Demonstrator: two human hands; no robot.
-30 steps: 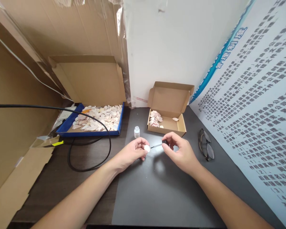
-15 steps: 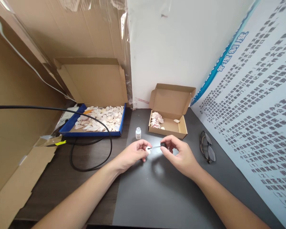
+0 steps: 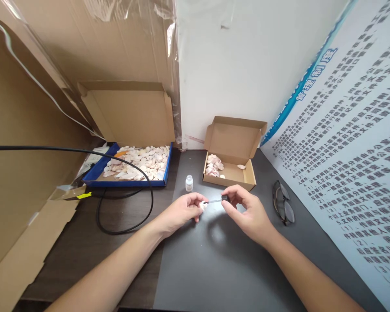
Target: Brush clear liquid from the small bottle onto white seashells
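A brush (image 3: pixel 215 201) held to a small white shell (image 3: pixel 203 207) above the dark surface (image 3: pixel 211 277).
The left hand (image 3: pixel 184 209) grips the shell at its edge, seemingly to leave its face free; the right hand's (image 3: pixel 247 212) grip is closed on the brush's black cap (image 3: pixel 225 198), well back from the tip. Whether the tip touches is too small to tell. The bottle (image 3: pixel 189 184) stands near, probably for easy dipping; behind, the blue box (image 3: pixel 126 183) and smaller box (image 3: pixel 227 181) sit open, shells in reach. A printed poster (image 3: pixel 354 147) adjoins the white wall (image 3: pixel 214 78).
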